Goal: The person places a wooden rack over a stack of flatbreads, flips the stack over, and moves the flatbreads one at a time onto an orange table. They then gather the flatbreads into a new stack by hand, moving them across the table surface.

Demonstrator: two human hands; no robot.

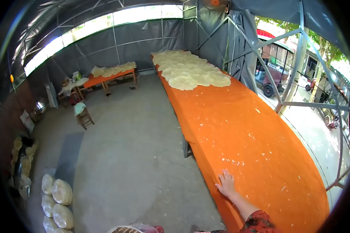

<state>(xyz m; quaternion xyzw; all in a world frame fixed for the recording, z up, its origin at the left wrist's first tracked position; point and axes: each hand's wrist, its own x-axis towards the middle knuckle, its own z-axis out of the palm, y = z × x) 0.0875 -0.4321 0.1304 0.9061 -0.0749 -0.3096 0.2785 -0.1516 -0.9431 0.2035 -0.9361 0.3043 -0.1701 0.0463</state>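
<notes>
My right hand [226,184] lies palm down near the left edge of a long table covered with an orange cloth [237,128]. Its fingers are stretched out and slightly spread, and it holds nothing. Pale crumbs and flakes are scattered over the cloth around and beyond it. At the far end of the table, many thin, round, pale yellow sheets [192,70] overlap in a broad layer. My left hand is out of view. A patterned red sleeve [258,221] covers part of my right arm.
Plastic-wrapped round bundles [62,192] stand on the floor at lower left. A basket [124,230] shows at the bottom edge. A small stool [84,118] and a smaller orange table [109,75] with more sheets are farther back. Metal frame bars [309,105] line the right side.
</notes>
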